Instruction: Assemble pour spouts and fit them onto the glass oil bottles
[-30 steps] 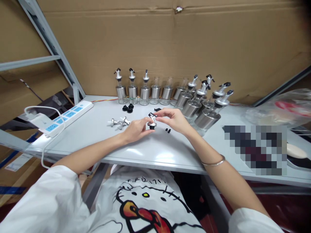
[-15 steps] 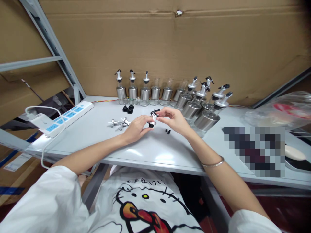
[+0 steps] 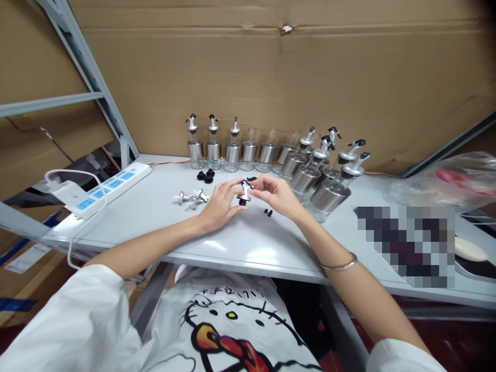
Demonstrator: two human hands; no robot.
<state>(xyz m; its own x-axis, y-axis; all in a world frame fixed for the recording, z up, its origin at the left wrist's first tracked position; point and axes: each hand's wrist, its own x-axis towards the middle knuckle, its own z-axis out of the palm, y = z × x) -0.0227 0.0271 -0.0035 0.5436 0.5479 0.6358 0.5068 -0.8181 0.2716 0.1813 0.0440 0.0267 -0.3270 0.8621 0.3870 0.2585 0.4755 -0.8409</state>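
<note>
Between my hands, just above the table, is a silver pour spout (image 3: 244, 195) with a black flip cap on top and a black ribbed stopper below. My left hand (image 3: 222, 204) is closed on its left side, thumb low by the stopper. The fingers of my right hand (image 3: 277, 194) pinch it from the right, near the cap. Two small black caps (image 3: 268, 212) lie beneath my right hand. Left of my left hand lie several silver spout pieces (image 3: 192, 198). Behind them sit several black stoppers (image 3: 206, 176).
Glass bottles with steel sleeves (image 3: 233, 154) line the back of the table (image 3: 232, 245), some with spouts fitted. More bottles (image 3: 329, 195) cluster at the right. A white power strip (image 3: 112, 188) lies left. A plastic bag (image 3: 449, 178) and a pixelated patch are at far right.
The pour spout has tilted more upright, so more of its black ribbed stopper shows. Both hands still hold it in nearly the same place. The view has shifted slightly.
</note>
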